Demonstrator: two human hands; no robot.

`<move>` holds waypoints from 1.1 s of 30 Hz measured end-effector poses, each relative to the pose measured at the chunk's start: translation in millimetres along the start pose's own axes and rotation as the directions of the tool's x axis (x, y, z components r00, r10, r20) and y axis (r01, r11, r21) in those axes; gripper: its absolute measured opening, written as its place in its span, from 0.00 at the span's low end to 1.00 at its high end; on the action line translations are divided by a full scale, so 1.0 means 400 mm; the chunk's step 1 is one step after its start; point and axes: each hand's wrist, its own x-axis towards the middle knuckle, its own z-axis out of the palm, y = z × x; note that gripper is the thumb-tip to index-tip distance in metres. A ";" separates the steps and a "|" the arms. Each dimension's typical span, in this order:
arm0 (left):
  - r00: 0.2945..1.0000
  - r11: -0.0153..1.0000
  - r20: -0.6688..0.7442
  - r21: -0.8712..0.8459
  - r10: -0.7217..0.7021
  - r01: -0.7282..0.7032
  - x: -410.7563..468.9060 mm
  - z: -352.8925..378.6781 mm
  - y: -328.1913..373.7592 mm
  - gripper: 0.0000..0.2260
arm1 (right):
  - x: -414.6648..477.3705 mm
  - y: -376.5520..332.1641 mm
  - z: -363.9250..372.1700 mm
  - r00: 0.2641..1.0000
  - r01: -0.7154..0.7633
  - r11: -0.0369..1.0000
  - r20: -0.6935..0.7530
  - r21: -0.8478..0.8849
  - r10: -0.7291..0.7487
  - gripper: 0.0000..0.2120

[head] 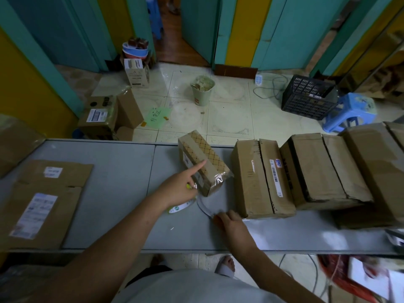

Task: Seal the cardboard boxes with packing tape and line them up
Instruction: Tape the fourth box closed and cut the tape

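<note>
A small cardboard box (pixel 196 149) with diamond-patterned tape lies askew on the grey table (pixel 122 193). My left hand (pixel 179 189) presses its straight index finger on the box's side, while its other fingers curl round a packing tape roll (pixel 180 207) with a green-and-white label. A clear tape strip (pixel 204 207) curves from the roll to my right hand (pixel 229 220), which pinches its end just above the table. To the right, three bigger boxes stand side by side: one (pixel 258 178), the second (pixel 317 169), the third (pixel 376 162).
Flattened cardboard with shipping labels (pixel 43 204) lies on the table's left part. Beyond the far edge, the floor holds a green bucket (pixel 202 90), a black crate (pixel 306 97), a blue stool (pixel 349 112) and several boxes (pixel 98 117).
</note>
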 end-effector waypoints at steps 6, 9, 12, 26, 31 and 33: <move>0.999 0.998 -0.016 0.038 0.046 -0.046 0.006 0.004 -0.014 0.47 | 0.005 -0.043 -0.060 0.952 0.208 0.974 -0.248 0.088 -0.181 0.13; 0.998 0.997 -0.018 0.054 0.053 -0.052 0.005 0.008 -0.018 0.47 | 0.065 -0.090 -0.152 0.831 0.301 0.947 -0.518 0.109 -0.204 0.08; 0.998 0.996 -0.025 0.073 0.056 -0.054 0.006 0.012 -0.022 0.47 | 0.153 -0.115 -0.210 0.837 0.250 0.964 -0.519 0.085 -0.172 0.11; 0.933 0.853 -0.304 0.521 0.195 -0.009 -0.074 -0.017 -0.159 0.39 | 0.218 -0.134 -0.153 0.864 0.164 0.984 -0.492 0.071 -0.108 0.16; 0.950 0.785 -0.209 0.618 0.231 -0.055 -0.087 0.026 -0.212 0.42 | 0.221 -0.121 -0.162 0.856 0.190 0.973 -0.508 0.133 -0.098 0.15; 0.956 0.793 -0.187 0.606 0.226 -0.070 -0.089 0.043 -0.207 0.42 | 0.222 -0.119 -0.164 0.855 0.193 0.973 -0.508 0.128 -0.103 0.15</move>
